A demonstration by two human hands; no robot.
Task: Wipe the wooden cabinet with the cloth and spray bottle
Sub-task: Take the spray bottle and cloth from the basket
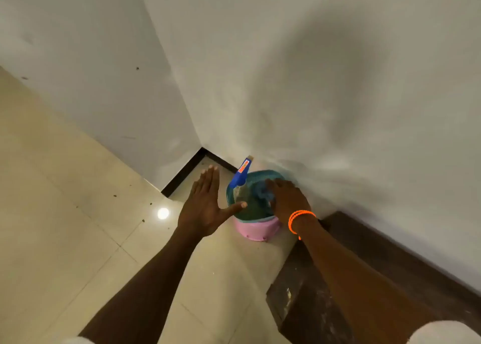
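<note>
1. Left hand [201,208] flat, fingers spread wide, hovering beside teal basket [231,200] rim.
2. Right hand [287,200] inside basket, fingers curled onto blue cloth [263,192]; grip unclear.
3. Spray bottle [240,174] leaning at basket's far-left rim.
4. Wooden cabinet [312,304] along wall, near right; open floor [65,213] left.

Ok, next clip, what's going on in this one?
A person is reaching down into a teal basket that sits on a pink tub in the corner of a tiled floor. The right hand is down on a blue cloth inside the basket; whether it has closed on it is unclear. The left hand hovers open beside the blue spray bottle standing in the basket. The dark wooden cabinet at the right is not yet being wiped.
</note>
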